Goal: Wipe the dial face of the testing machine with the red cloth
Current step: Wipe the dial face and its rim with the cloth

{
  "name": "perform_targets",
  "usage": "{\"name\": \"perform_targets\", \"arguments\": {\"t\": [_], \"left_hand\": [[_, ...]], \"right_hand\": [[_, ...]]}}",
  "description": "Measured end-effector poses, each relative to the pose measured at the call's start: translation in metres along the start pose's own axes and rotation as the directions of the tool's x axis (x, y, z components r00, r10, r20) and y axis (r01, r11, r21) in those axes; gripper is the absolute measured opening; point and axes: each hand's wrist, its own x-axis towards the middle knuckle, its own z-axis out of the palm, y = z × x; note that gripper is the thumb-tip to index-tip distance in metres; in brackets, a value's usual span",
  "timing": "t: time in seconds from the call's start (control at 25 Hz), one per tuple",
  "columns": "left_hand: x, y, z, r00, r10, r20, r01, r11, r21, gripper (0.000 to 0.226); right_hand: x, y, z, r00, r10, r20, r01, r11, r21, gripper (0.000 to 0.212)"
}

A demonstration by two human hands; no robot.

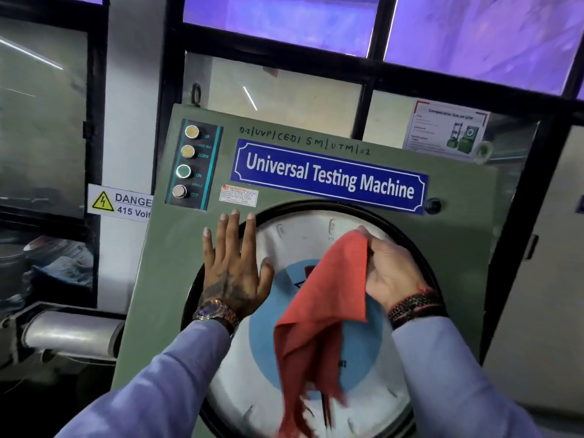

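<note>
Closest to me, two pale blue sleeves reach up toward the machine. The right hand (392, 273) has its fingers (374, 240) closed around one corner of the thin red cloth (319, 314), pinching it at about one o'clock on the big round white dial face with its blue centre disc (363, 343). Most of the cloth hangs loose down over the middle of the dial toward six o'clock, its lower edge blurred, so I judge the wipe is under way rather than finished.

The left hand (232, 263), wearing a metal wristwatch (215, 311), lies flat with fingers spread wide and holding nothing, across the black dial rim (407, 238) at about ten o'clock. It looks like a brace to steady the person.

No container shows here that I can make out.

Behind the hands rises the green metal cabinet (458, 235), with a blue "Universal Testing Machine" nameplate (328, 177) at twelve o'clock and a column of four round push buttons (186, 162) at eleven. Farthest off, dark-framed windows (284, 23).
</note>
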Motion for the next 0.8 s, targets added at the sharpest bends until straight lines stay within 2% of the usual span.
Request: {"name": "perform_targets", "arguments": {"t": [0.08,0.16,0.2,0.24,0.32,0.36,0.44,0.52,0.56,0.6,0.68,0.72,0.76,0.8], "left_hand": [[-0.002,0.005,-0.008,1.0,-0.01,0.006,0.01,1.0,0.009,0.087],[-0.005,0.009,-0.016,1.0,-0.007,0.022,0.006,0.999,0.033,0.086],[-0.006,0.011,-0.02,1.0,-0.004,0.027,0.003,0.999,0.044,0.086],[-0.007,0.014,-0.024,1.0,-0.002,0.03,0.0,0.998,0.056,0.086],[-0.009,0.015,-0.031,0.999,-0.001,0.033,-0.002,0.996,0.085,0.085],[-0.012,0.015,-0.034,1.0,0.005,0.031,-0.008,0.995,0.097,0.085],[-0.019,0.014,-0.036,0.999,0.024,0.022,-0.027,0.991,0.129,0.084],[-0.026,0.008,-0.037,0.999,0.039,0.011,-0.04,0.987,0.158,0.082],[-0.028,0.004,-0.036,0.999,0.04,0.005,-0.04,0.985,0.169,0.082],[-0.028,-0.002,-0.035,0.999,0.039,-0.001,-0.038,0.984,0.174,0.082],[-0.024,-0.013,-0.032,0.999,0.041,-0.009,-0.039,0.982,0.183,0.082],[-0.02,-0.017,-0.03,0.999,0.039,-0.011,-0.036,0.982,0.186,0.082],[-0.017,-0.02,-0.027,0.999,0.034,-0.01,-0.031,0.982,0.184,0.082],[-0.013,-0.022,-0.024,1.0,0.029,-0.01,-0.026,0.984,0.178,0.082]], "right_hand": [[-0.001,-0.003,-0.007,0.999,-0.008,-0.032,0.013,0.986,0.165,0.011],[0.001,-0.007,-0.013,0.986,-0.138,-0.092,0.154,0.97,0.19,0.016],[0.004,-0.011,-0.017,0.957,-0.248,-0.148,0.265,0.958,0.106,0.017],[0.007,-0.015,-0.019,0.904,-0.384,-0.186,0.382,0.923,-0.05,0.018],[0.017,-0.018,-0.011,0.748,-0.651,-0.131,0.552,0.719,-0.422,0.023],[0.021,-0.016,-0.002,0.685,-0.725,-0.071,0.59,0.609,-0.53,0.024],[0.031,-0.005,0.013,0.611,-0.791,0.002,0.61,0.47,-0.638,0.022],[0.044,0.013,0.022,0.622,-0.781,0.055,0.567,0.401,-0.719,0.019],[0.05,0.023,0.022,0.625,-0.771,0.119,0.557,0.334,-0.761,0.017],[0.055,0.032,0.02,0.6,-0.774,0.204,0.578,0.242,-0.779,0.017],[0.06,0.047,0.012,0.469,-0.802,0.369,0.631,0.013,-0.776,0.021],[0.06,0.054,0.01,0.411,-0.807,0.424,0.589,-0.12,-0.799,0.025],[0.058,0.06,0.008,0.401,-0.805,0.437,0.496,-0.21,-0.842,0.029],[0.057,0.067,0.008,0.432,-0.806,0.405,0.383,-0.243,-0.891,0.035]]}}
